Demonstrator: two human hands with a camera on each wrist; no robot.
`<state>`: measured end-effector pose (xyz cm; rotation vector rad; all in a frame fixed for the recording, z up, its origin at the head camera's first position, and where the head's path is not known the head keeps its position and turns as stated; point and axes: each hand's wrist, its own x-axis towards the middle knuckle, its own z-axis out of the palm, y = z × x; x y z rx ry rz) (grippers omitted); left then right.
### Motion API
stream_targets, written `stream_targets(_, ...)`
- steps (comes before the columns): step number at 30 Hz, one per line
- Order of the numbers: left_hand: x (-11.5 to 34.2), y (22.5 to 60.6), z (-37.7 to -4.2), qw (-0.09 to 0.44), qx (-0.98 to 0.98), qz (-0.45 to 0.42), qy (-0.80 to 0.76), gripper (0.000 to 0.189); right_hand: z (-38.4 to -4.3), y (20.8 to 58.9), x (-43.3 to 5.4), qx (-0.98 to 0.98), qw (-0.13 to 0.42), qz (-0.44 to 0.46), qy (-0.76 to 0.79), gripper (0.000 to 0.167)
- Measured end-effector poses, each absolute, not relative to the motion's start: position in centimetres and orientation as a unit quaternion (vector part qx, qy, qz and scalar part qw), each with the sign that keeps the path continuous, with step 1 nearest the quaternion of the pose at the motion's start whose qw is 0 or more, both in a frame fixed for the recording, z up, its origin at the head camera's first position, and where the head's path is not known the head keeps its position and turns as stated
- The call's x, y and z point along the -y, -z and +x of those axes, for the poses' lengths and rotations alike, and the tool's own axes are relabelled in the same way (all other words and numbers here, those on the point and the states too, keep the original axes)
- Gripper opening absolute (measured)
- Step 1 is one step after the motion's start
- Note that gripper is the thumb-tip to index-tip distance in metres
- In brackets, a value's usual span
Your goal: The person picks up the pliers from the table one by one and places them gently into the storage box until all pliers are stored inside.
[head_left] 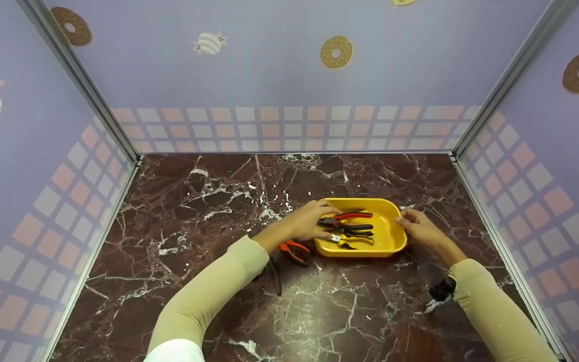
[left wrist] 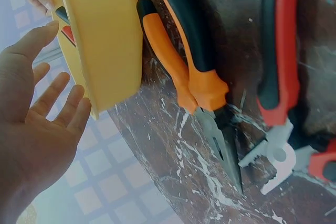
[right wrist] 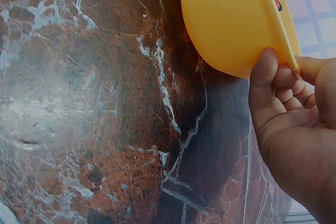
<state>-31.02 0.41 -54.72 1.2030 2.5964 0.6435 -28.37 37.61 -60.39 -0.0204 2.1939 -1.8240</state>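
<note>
A yellow plastic tub (head_left: 395,244) stands on the marbled surface, holding several pliers, among them red-handled pliers (head_left: 354,215) and yellow-handled pliers (head_left: 360,240). My left hand (head_left: 309,221) reaches over the tub's left rim beside the pliers; the left wrist view shows its fingers spread and fairly straight, nothing gripped. With thumb and fingers, my right hand (right wrist: 299,103) pinches the rim at the right end. Outside the tub, near my left wrist, lie orange-and-black long-nose pliers (left wrist: 194,72) and red-and-black pliers (left wrist: 281,77), partly hidden by my left arm in the head view.
Another red-handled tool (left wrist: 323,161) shows at the edge of the left wrist view. Patterned purple walls (head_left: 279,75) enclose the back and both sides, with metal rails (head_left: 505,75) at the corners. Dark marbled tabletop (head_left: 209,201) extends left of the tub.
</note>
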Motion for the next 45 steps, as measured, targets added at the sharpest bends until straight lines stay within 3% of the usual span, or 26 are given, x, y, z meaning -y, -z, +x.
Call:
stream_targets(11,1.6,54.7,-31.0,0.075,-0.885,0.403,-0.22,0.071,-28.2,60.2,-37.6,-0.766,0.145,-0.013,0.627,0.018)
stream_targets(27,4.2,55.1,-31.3,0.097,-0.901,0.356,-0.227,0.084,-28.2,60.9,-37.9,-0.751,0.144,-0.006,0.644,0.015)
stream_targets(45,5.6,56.4,-30.3,0.107,-0.898,0.363,-0.225,0.086,-28.4,60.5,-37.8,-0.764,0.159,0.0,0.626,0.022)
